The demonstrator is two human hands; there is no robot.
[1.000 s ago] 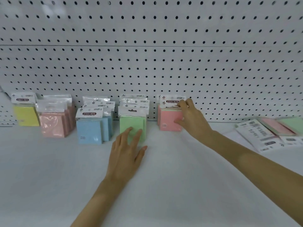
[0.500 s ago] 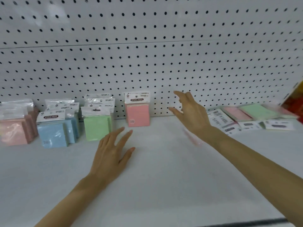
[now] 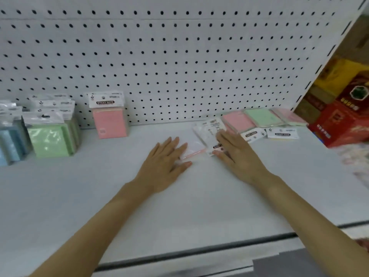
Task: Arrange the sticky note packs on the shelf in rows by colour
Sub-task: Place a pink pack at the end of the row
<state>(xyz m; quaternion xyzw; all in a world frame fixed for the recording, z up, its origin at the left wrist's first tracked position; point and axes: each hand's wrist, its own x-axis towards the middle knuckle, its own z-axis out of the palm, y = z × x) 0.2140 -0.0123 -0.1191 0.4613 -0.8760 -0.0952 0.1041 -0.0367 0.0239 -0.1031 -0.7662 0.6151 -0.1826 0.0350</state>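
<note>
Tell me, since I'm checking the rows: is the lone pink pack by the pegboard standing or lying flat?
Upright. The pink pack stands on its bottom edge on the shelf, its header card on top.

White shelf point(image 3: 99, 196) — sticky note packs point(image 3: 110, 122)

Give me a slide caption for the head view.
Left hand and right hand flank a flat pack; green row and pink pack stand upright at left.
</note>
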